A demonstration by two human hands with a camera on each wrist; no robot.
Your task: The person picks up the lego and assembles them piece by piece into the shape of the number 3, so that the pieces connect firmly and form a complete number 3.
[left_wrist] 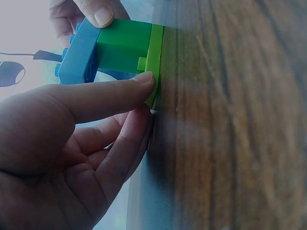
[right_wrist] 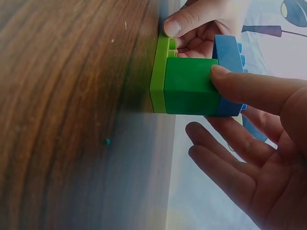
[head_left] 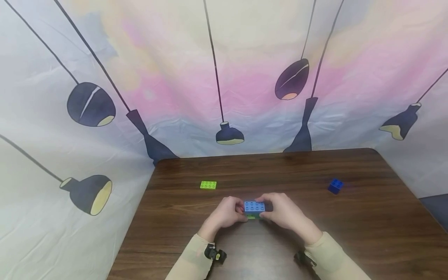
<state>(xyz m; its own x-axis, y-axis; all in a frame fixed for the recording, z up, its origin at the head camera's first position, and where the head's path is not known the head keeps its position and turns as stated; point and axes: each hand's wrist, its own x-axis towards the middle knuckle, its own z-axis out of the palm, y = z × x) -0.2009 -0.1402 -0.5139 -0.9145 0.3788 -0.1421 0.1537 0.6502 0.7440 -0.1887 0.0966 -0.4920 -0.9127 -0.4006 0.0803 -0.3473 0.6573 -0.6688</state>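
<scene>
Between the two hands a small stack of toy building bricks stands on the table. Its base is a flat lime-green brick [right_wrist: 159, 81], with a taller green brick [right_wrist: 189, 86] on one end of it. A blue brick [head_left: 254, 207] with several studs tops the stack and overhangs the base's other end. My left hand [head_left: 228, 212] pinches the free end of the lime base between thumb and fingers, low by the tabletop. My right hand [head_left: 283, 210] pinches the stack where the blue and green bricks meet, its lower fingers held away from the bricks.
Farther back on the brown wooden table [head_left: 175, 217] lies another flat lime-green brick [head_left: 208, 185], left of the stack. A dark blue brick [head_left: 335, 186] sits toward the back right. Behind the table hangs a cloth [head_left: 259, 112] printed with lamps.
</scene>
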